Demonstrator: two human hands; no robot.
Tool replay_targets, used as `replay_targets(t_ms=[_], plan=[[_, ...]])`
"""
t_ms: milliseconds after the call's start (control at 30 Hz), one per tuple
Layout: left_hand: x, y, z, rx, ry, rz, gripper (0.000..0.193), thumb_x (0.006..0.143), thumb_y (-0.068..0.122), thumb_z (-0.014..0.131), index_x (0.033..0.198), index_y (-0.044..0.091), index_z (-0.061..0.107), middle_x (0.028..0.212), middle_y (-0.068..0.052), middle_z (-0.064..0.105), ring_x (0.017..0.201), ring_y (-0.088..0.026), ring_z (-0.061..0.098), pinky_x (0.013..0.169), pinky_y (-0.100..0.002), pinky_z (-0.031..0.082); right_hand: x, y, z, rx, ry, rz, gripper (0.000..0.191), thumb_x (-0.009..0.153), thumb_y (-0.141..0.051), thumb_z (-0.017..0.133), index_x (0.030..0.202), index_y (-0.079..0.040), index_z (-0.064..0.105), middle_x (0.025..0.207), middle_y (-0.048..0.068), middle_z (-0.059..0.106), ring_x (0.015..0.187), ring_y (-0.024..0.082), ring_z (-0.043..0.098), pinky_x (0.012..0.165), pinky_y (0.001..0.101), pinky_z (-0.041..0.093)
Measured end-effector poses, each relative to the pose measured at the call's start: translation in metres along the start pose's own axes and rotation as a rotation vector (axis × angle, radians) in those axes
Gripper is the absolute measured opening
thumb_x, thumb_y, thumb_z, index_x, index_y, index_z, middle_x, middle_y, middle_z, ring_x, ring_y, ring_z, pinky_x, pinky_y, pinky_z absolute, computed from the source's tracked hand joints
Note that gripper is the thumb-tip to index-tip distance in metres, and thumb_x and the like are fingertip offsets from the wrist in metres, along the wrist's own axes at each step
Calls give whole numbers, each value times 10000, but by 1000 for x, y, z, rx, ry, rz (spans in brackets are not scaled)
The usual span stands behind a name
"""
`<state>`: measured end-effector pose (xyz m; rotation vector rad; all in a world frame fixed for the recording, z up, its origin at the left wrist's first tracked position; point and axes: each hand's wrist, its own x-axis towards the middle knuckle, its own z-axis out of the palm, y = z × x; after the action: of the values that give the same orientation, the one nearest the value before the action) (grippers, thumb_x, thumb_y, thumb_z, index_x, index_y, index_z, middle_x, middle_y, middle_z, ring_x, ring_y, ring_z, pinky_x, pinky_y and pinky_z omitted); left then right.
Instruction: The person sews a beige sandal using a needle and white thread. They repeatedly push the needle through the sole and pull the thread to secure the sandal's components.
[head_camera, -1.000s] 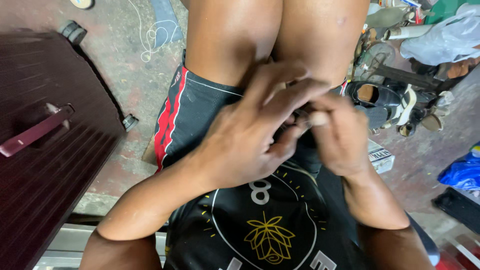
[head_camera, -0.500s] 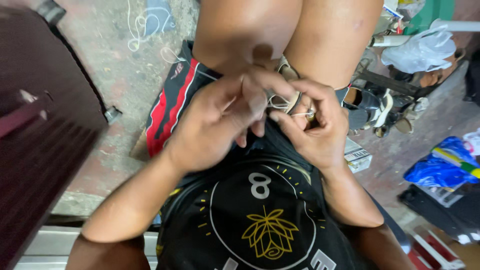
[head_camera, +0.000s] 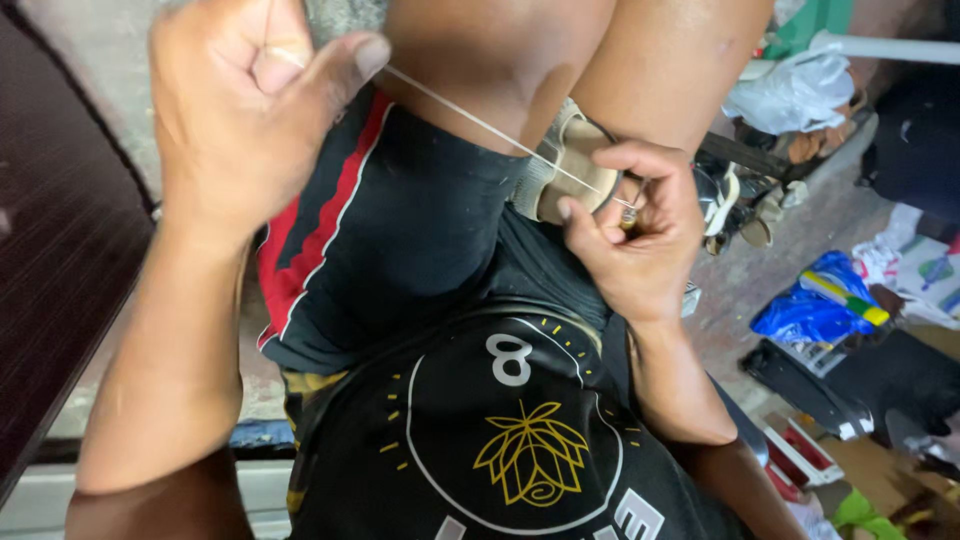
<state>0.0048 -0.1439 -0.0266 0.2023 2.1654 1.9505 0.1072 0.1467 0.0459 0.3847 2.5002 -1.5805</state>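
Left hand (head_camera: 240, 110) raised, fingers clamped on a taut thread (head_camera: 480, 125). Right hand (head_camera: 635, 240) low by the knees, fingers pinched on the thread's other end beside a beige shoe (head_camera: 565, 165).

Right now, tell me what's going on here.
A seated person is working a pale thread with bare hands. The left hand is raised and closed on one end, pulling the thread taut across the thigh. The right hand pinches the other end between the knees, right beside a beige shoe piece held there. What sits between the right fingertips is too small to tell. Shoes, bags and a blue packet lie on the floor to the right.
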Motion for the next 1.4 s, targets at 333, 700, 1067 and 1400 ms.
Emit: replay_targets(t_ms=[333,700,1067,1400], plan=[[-7,57,54,335,-117,543,267,1032,200,772,957,56,561,904,-63,562,871,-213,543,694,-336,476,6,-23,10,-65,-27,94,517,938,105,795,1358,10,509,888,-53,535,687,10,406,629,155,328],[-9,34,81,383,-131,571,227,1022,228,769,913,122,601,946,-24,591,1010,-219,589,766,-340,546,9,-72,-44,-799,-367,103,1057,694,-284,945,1578,-97,397,716,6,606,517,81,478,496,251,398],[-6,54,86,310,-10,450,166,966,127,743,891,75,604,1116,-68,678,894,-192,630,710,-306,551,20,-31,-21,-568,-160,-249,704,880,-125,961,1449,-38,558,1114,64,698,759,48,574,674,186,469],[-2,65,70,251,-173,437,150,1050,150,738,1070,49,629,1042,-56,577,979,-223,614,773,-336,546,28,-29,-49,-375,-212,-124,287,931,-100,889,1104,-43,667,831,7,636,680,63,526,651,178,392]])
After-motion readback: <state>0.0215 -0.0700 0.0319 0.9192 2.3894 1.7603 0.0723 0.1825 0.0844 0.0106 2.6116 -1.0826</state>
